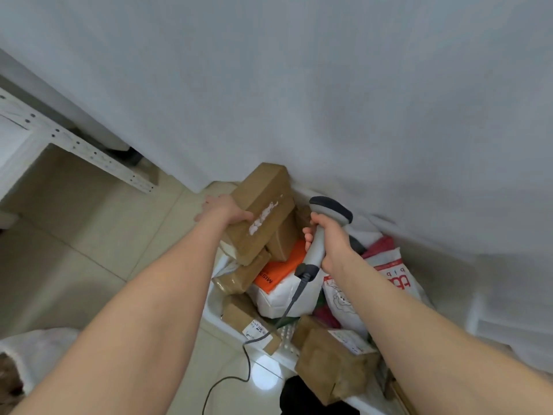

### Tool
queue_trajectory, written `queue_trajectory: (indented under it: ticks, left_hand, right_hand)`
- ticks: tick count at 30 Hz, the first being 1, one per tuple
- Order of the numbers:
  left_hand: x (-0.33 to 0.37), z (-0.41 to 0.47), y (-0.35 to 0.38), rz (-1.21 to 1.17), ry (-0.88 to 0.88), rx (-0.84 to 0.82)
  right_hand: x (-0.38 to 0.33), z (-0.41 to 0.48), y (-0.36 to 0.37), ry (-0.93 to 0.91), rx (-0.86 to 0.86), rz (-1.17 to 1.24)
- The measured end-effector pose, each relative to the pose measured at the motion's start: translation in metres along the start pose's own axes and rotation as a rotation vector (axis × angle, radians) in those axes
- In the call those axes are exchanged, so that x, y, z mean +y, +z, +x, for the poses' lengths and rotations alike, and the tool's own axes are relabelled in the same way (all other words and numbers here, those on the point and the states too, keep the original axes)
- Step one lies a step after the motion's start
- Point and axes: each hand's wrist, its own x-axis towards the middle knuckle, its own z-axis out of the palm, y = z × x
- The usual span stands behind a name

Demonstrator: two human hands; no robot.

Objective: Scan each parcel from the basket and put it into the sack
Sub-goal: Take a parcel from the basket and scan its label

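Tiled floor: L hand grips box (scanner in R).

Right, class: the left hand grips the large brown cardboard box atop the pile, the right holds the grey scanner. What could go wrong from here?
The left hand holds the large brown cardboard box by one edge, so it may tip or slip when lifted. It rests on stacked parcels in the white basket; pulling could topple them. The grey scanner in the right hand trails a dark cable over parcels; it might snag.
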Motion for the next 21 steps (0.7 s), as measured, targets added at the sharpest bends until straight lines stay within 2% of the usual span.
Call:
queue_trajectory:
  ticks: [9, 17, 21]
  left_hand:
    - [0.032, -0.135, -0.048, -0.121, 0.253, -0.108]
    - [0.072, -0.268, -0.105, -0.026, 0.444, -0.072]
    - [0.084, -0.327, -0.122, -0.075, 0.508, -0.077]
  right_hand:
    - [-0.027, -0.112, -0.003, -0.062, 0.087, 0.057]
    - [-0.066, -0.227, -0.019, -0.171, 0.146, 0.121]
    - [-0.071, -0.274, -0.036, -0.227, 0.125, 0.115]
